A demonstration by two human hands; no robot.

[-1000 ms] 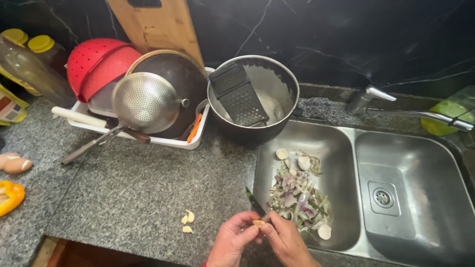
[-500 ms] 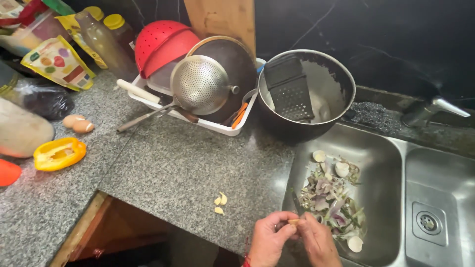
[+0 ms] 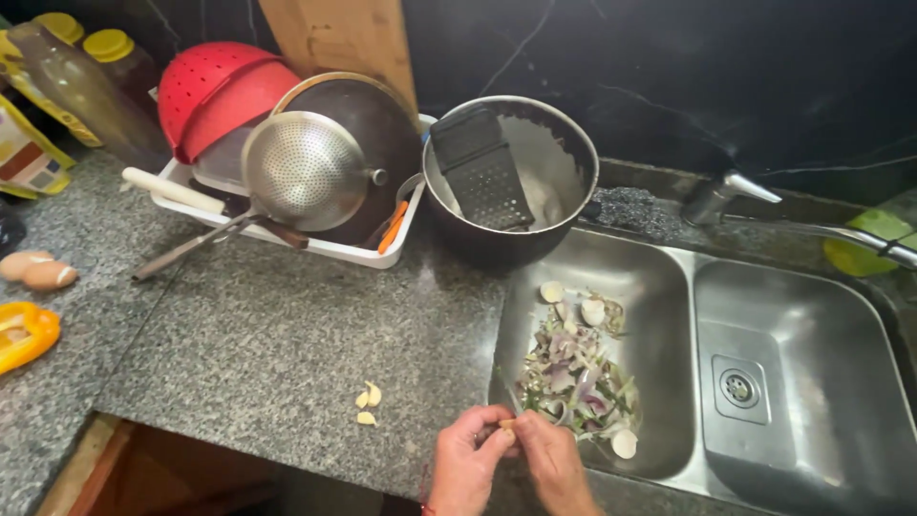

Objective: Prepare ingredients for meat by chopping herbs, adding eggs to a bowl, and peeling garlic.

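Observation:
My left hand and my right hand meet at the front edge of the counter beside the sink. Their fingertips pinch a small pale garlic clove between them. Three peeled garlic cloves lie on the grey granite counter to the left of my hands. A heap of purple and white onion and garlic skins lies in the left sink basin, just beyond my hands.
A dark pot with a black grater stands behind the sink. A white dish rack holds a metal strainer, a dark pan and red colanders. Eggs, a yellow object and bottles are left. A tap is right.
The view has swung back to the right and slightly closer. My hands stay together on the clove at the sink's edge.

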